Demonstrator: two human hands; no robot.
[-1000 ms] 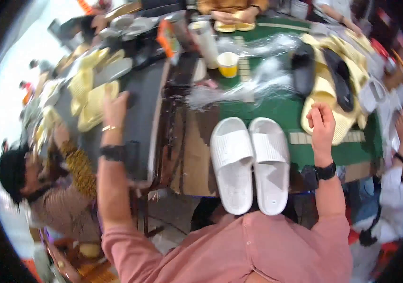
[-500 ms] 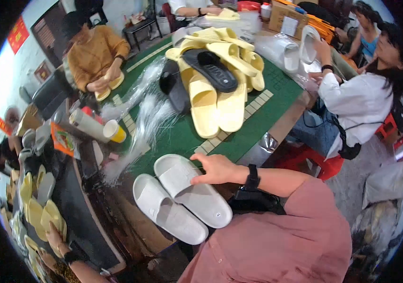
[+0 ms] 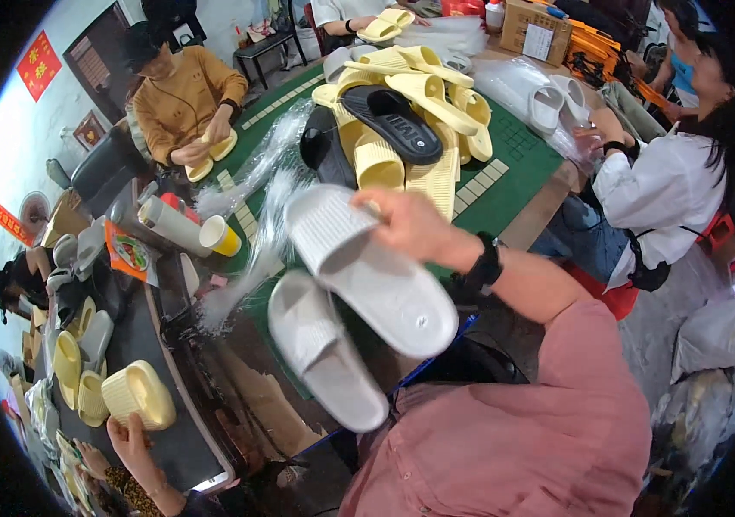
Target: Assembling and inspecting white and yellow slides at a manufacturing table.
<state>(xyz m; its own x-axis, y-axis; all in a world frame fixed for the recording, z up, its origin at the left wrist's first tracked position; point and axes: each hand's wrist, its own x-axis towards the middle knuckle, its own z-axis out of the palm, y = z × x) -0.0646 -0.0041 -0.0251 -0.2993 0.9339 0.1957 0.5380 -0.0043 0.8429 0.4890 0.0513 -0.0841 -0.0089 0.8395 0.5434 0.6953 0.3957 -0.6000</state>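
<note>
White slide sandal (image 3: 367, 267) is lifted above the near edge of the green surface (image 3: 514, 168), the person's right hand (image 3: 415, 226) closed around its top end. A second white sandal (image 3: 320, 349) lies just below it at that edge. Left hand (image 3: 130, 431), at the far lower left, grips a pale yellow sandal (image 3: 137, 395). Yellow and black sandals (image 3: 402, 121) are heaped mid-surface.

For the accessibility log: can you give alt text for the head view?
The right hand lifts a white slide sandal above its mate, which lies at the edge of a green table heaped with yellow and black sandals; the left hand touches a yellow sandal.
</note>
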